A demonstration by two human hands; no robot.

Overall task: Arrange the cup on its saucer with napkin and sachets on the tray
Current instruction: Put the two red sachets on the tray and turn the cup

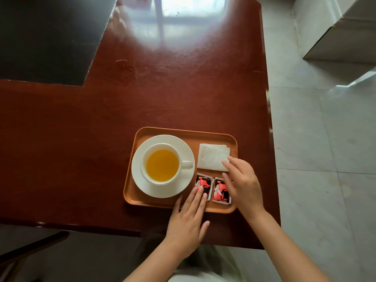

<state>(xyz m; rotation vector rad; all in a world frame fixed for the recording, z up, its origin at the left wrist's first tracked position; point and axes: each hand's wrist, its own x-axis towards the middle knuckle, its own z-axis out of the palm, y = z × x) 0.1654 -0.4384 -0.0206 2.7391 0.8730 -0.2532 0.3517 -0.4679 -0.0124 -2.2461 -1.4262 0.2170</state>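
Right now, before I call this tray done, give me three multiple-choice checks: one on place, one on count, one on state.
1. Where does the napkin lie on the tray?
A. under the saucer
B. right of the cup, beyond the sachets
C. off the tray

2. How many sachets are there?
A. one
B. two
C. four

3. What state is the cup in?
A. empty
B. tipped over
C. upright, holding yellow liquid

Answers: 1 B, it sits right of the saucer. 2 B, left sachet and right sachet lie side by side. 3 C, liquid fills the upright cup.
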